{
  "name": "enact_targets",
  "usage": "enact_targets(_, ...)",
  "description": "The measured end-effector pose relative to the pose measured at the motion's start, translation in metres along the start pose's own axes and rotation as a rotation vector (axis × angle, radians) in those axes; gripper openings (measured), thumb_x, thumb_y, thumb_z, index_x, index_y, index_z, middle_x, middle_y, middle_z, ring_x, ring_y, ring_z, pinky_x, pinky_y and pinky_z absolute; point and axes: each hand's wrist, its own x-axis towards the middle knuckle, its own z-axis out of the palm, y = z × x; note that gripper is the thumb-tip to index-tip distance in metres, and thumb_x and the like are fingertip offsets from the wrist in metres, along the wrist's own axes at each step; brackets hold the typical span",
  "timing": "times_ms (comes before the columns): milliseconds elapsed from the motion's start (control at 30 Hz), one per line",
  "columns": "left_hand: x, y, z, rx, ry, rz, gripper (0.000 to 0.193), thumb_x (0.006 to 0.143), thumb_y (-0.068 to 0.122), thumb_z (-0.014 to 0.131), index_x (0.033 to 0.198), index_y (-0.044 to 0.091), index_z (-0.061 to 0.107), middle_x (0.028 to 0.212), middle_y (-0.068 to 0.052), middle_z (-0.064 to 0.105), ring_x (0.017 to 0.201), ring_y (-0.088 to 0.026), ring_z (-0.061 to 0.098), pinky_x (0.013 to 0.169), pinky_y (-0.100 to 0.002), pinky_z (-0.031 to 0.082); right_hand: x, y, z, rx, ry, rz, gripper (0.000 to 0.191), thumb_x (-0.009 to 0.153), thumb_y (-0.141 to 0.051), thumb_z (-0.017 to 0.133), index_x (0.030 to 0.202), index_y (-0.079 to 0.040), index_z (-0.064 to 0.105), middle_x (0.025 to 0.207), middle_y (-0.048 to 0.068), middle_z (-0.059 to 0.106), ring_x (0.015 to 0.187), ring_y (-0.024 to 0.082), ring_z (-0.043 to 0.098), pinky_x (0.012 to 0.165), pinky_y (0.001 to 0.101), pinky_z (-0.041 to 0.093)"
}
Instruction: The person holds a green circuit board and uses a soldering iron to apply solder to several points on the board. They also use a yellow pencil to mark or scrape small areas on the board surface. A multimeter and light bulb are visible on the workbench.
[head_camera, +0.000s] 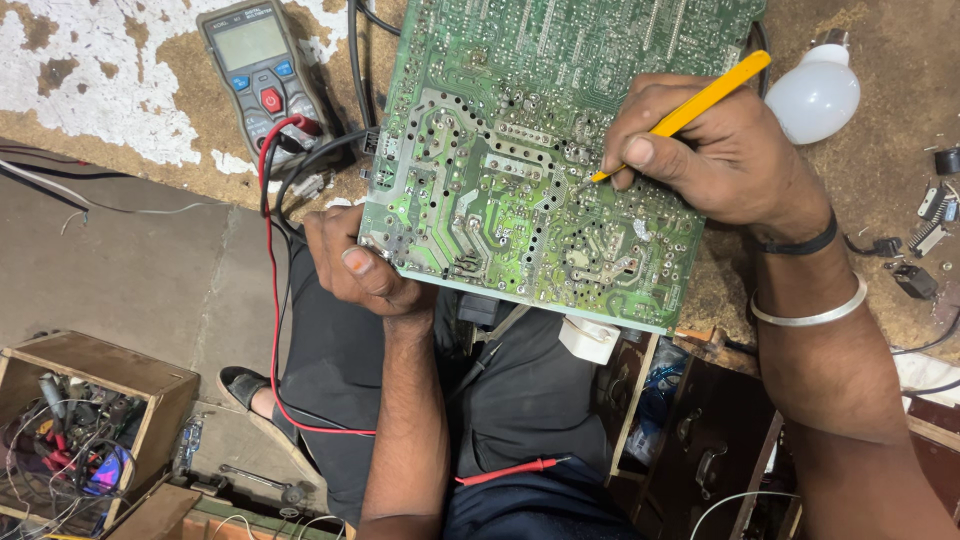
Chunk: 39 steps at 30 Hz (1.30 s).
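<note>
The right hand is closed in a pen grip around a thin yellow tool, its tip touching the solder side of a green circuit board near the board's middle. The left hand pinches the board's lower left corner, thumb on top and fingers hidden beneath, holding it tilted over the person's lap with its far edge lying over the worn workbench. The board looks stiff, thin and light, but probably fragile: the soldered points and fine tracks on this face would scratch or bend, and parts seem to hang from the underside, so the bare edges and corners look the safest places to grip. A grey multimeter lies on the bench just beyond the board's left side, its red lead looping down across the dark trousers. A white light bulb rests near the right wrist, small loose parts further right, and a wooden box of wires on the floor.
</note>
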Motion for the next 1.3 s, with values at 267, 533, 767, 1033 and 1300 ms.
enact_targets(267,0.001,0.003,-0.001,-0.007,-0.016,-0.002,0.07,0.112,0.05,0.02,0.081,-0.001,0.057,0.074,-0.011,0.052,0.076,-0.026,0.045,0.072,-0.042,0.04,-0.001,-0.002,-0.001,0.01,0.004,0.022,0.024,0.111,-0.021,0.056,0.103,-0.002,0.069,0.096,0.005,0.066,0.08,0.01,0.066,0.073,0.0219,0.054)
enact_targets(533,0.0,0.003,0.0,-0.012,-0.007,-0.003,0.069,0.112,0.05,0.021,0.08,0.0,0.057,0.073,-0.011,0.052,0.075,-0.026,0.044,0.071,-0.042,0.039,-0.004,0.002,-0.002,-0.034,0.025,-0.01,0.026,0.11,-0.024,0.058,0.105,-0.001,0.069,0.094,0.006,0.067,0.079,0.011,0.062,0.071,0.0241,0.05)
enact_targets(767,0.003,0.002,-0.001,-0.012,-0.007,0.0,0.07,0.112,0.05,0.021,0.08,0.0,0.058,0.073,-0.01,0.052,0.075,-0.026,0.045,0.07,-0.042,0.039,-0.006,0.008,-0.002,0.075,0.039,-0.039,0.032,0.114,-0.031,0.055,0.103,-0.003,0.066,0.09,0.005,0.066,0.08,0.009,0.063,0.071,0.0221,0.05)
enact_targets(1033,0.003,0.003,-0.001,-0.006,-0.004,-0.008,0.07,0.112,0.05,0.021,0.08,0.0,0.058,0.072,-0.01,0.051,0.075,-0.025,0.045,0.071,-0.041,0.039,-0.005,0.006,-0.001,0.042,0.067,-0.046,0.029,0.113,-0.028,0.058,0.108,-0.001,0.067,0.094,0.009,0.069,0.084,0.012,0.065,0.075,0.0241,0.052)
enact_targets(1300,0.004,0.003,0.0,-0.009,-0.001,-0.001,0.069,0.112,0.05,0.022,0.08,0.0,0.058,0.073,-0.01,0.053,0.075,-0.026,0.045,0.071,-0.042,0.039,-0.004,0.004,-0.001,0.017,0.085,-0.031,0.028,0.112,-0.026,0.061,0.108,0.0,0.068,0.096,0.009,0.069,0.084,0.012,0.066,0.076,0.0242,0.053)
